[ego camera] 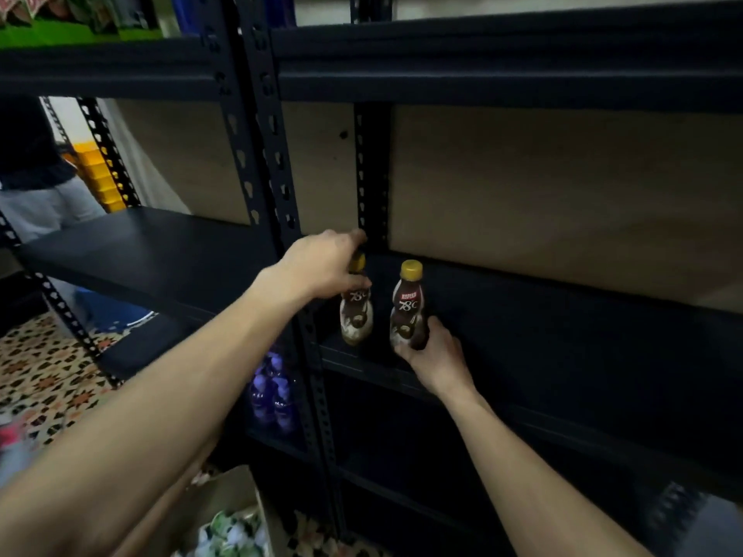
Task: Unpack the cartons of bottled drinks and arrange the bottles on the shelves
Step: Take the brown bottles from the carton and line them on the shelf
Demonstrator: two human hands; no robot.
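Left bottle (356, 321) gripped at neck by left hand (321, 267), right bottle (407, 311) at base by right hand (436, 355), both upright at 9 o'clock end of shelf (563, 335). Progress judged early; carton (225, 496) at 7 o'clock seemingly unemptied

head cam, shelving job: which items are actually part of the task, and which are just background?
In the job: left coffee bottle, gripped near the cap by the left hand; right coffee bottle, held low by the right hand; dark shelf; carton at bottom left.
Just around: purple bottles on a lower shelf; yellow crates; another person; patterned floor.
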